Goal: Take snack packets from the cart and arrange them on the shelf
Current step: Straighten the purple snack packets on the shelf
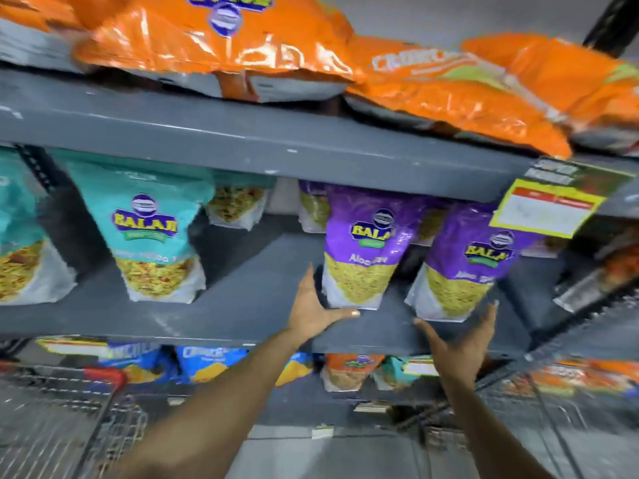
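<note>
**Two hands at the purple packets on the middle shelf**

A grey metal shelf point(242, 305) fills most of the view, with another board above it and one below. The top board carries large orange packets point(214, 46) lying flat and overlapping. On the middle shelf stand teal packets point(148, 229) to the left and two purple packets to the right, all upright. The lower level shows blue packets point(204, 363) and a few orange and teal ones, blurred. At the bottom left is the wire cart point(58, 416) with a red handle; its contents cannot be made out. A yellow price tag point(546, 209) hangs from the upper board's edge at the right.

The left purple packet point(363, 250) stands on the shelf with the left hand point(314, 312) cupped at its lower left corner, fingers point(309, 274) pressed together along its side and the thumb stretched out under its bottom edge. The right purple packet point(466, 264) leans slightly, just beside the first. The right hand point(463, 340) is below it, fingers spread and open, fingertips near its bottom edge; whether they touch is unclear.
</note>
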Demonstrator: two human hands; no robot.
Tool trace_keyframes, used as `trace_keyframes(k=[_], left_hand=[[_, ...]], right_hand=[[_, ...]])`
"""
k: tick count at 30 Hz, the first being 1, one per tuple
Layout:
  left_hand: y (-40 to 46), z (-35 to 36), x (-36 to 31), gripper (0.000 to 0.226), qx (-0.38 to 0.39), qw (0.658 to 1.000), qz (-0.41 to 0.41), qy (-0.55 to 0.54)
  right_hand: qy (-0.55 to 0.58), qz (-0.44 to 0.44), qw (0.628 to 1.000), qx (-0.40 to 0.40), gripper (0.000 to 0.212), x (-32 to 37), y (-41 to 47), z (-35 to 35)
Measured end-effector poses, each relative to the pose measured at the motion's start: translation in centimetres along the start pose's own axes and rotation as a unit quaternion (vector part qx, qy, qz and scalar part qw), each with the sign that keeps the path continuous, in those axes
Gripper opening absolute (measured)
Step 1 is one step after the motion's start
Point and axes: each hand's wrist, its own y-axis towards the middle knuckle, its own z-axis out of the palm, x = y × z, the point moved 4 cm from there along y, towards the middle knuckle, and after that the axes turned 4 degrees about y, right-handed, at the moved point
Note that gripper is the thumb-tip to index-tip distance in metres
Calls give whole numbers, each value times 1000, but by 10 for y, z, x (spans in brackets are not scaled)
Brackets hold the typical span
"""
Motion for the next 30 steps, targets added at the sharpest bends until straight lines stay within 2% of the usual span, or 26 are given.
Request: trace_keyframes(k=[3, 7, 13, 17, 23, 30], left_hand=[[13, 23, -9, 108, -36, 998, 43, -27], [20, 31, -7, 96, -106, 994, -10, -30], [15, 21, 7, 74, -149, 989, -9, 4], [10, 3, 15, 72, -152, 988, -16, 2], [-5, -40, 28, 81, -102, 993, -34, 39], [-15, -57, 36, 83, -104, 993, -50, 34]], right_hand=[[-16, 5, 999, 32, 138, -10, 22, -4], [3, 24, 999, 47, 149, -9, 34, 2], [6, 40, 999, 31, 145, -1, 34, 13], [-2, 22, 999, 32, 140, 4, 33, 18], [-7, 1, 999, 53, 140, 6, 27, 30], [-9, -7, 998, 57, 140, 7, 24, 39]])
